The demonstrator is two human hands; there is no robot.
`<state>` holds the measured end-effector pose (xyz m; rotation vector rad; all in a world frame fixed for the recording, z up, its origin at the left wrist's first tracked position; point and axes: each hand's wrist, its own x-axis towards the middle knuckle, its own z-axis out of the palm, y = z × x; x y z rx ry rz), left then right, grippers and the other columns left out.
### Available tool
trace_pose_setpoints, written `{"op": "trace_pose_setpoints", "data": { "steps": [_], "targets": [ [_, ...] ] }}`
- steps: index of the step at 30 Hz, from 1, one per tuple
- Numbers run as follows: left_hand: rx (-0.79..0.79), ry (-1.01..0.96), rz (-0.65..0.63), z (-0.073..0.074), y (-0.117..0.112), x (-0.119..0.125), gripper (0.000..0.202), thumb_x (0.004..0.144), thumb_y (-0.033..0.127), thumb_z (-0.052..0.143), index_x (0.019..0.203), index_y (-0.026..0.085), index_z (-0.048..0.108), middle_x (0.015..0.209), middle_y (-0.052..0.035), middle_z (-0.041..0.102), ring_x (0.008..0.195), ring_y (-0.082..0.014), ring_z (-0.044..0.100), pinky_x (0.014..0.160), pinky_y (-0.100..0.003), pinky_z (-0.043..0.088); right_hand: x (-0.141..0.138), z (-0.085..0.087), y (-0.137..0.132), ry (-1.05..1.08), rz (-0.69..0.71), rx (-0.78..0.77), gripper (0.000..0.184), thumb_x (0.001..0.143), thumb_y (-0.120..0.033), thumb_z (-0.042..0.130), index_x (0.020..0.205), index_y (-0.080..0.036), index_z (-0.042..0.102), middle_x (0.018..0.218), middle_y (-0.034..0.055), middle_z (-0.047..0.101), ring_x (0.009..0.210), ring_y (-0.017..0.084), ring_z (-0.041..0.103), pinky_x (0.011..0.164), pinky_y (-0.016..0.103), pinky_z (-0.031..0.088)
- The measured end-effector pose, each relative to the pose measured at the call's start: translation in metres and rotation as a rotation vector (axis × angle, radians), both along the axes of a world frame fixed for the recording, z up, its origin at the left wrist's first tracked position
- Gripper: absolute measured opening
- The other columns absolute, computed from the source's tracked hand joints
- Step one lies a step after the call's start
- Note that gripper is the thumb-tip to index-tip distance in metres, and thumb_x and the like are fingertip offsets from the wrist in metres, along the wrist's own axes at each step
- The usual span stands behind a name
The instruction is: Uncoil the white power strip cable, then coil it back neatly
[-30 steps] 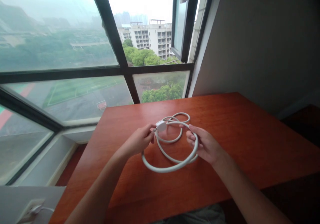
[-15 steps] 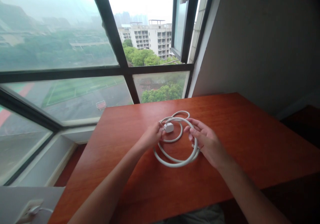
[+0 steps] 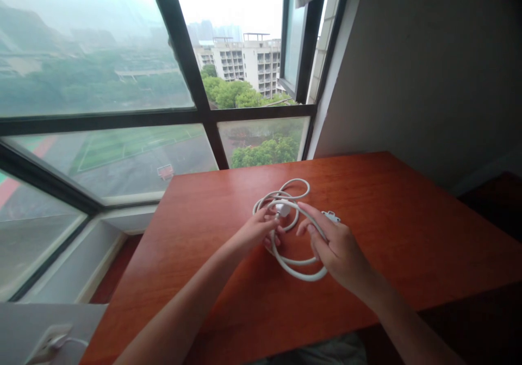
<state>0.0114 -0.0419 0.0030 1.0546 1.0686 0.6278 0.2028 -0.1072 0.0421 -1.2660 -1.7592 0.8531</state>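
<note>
Table (image 3: 408, 218), reddish, beside windows (image 3: 101, 66); white cable (image 3: 308, 278) in grip of left hand (image 3: 262, 228) and right hand (image 3: 337, 245)

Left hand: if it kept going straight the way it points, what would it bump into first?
Probably the white block, just ahead of the left hand, with white cable looped close by. Depth is unclear; hand and block may already touch.
</note>
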Motion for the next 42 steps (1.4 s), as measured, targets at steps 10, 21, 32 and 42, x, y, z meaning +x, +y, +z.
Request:
{"op": "trace_pose_setpoints", "data": {
  "steps": [10,21,32,42],
  "targets": [
    [0.150,0.072,-0.005,-0.011,-0.002,0.000,0.038,0.073,0.029,0.072,0.104,0.014,0.054,0.082,-0.0050,0.064,0.060,-0.0114,0.060,0.054,-0.022,0.046,0.014,0.006,0.028,0.274,0.044,-0.299,0.050,0.089,-0.043,0.049,0.133,-0.018,0.050,0.080,0.0041,0.067,0.038,0.008,0.046,0.034,0.020,0.032],
    [0.595,0.443,-0.025,-0.015,0.007,-0.021,0.023,0.082,0.028,0.057,0.097,0.016,0.068,0.087,-0.0068,0.071,0.075,-0.0185,0.063,0.068,-0.027,0.048,0.036,-0.034,0.060,-0.165,-0.022,-0.153,0.029,0.089,-0.038,0.051,0.096,-0.019,0.071,0.083,0.0055,0.070,0.072,0.019,0.064,0.061,0.027,0.046],
    [0.669,0.548,-0.012,-0.016,0.025,-0.024,0.027,0.082,0.028,0.056,0.099,0.017,0.074,0.092,-0.0081,0.074,0.078,-0.0220,0.067,0.067,-0.027,0.048,0.000,-0.059,0.109,-0.340,-0.120,-0.254,0.016,0.073,-0.027,0.068,0.080,-0.013,0.066,0.074,0.0064,0.068,0.064,0.015,0.058,0.058,0.023,0.038],
    [0.702,0.504,-0.058,-0.013,0.026,-0.017,0.027,0.082,0.024,0.054,0.100,0.018,0.073,0.086,-0.0054,0.073,0.076,-0.0205,0.064,0.068,-0.026,0.047,-0.005,-0.031,0.093,0.301,0.210,-0.214,0.027,0.077,-0.019,0.052,0.098,-0.018,0.069,0.101,0.0046,0.069,0.091,0.016,0.062,0.076,0.025,0.048]
  ]
}}
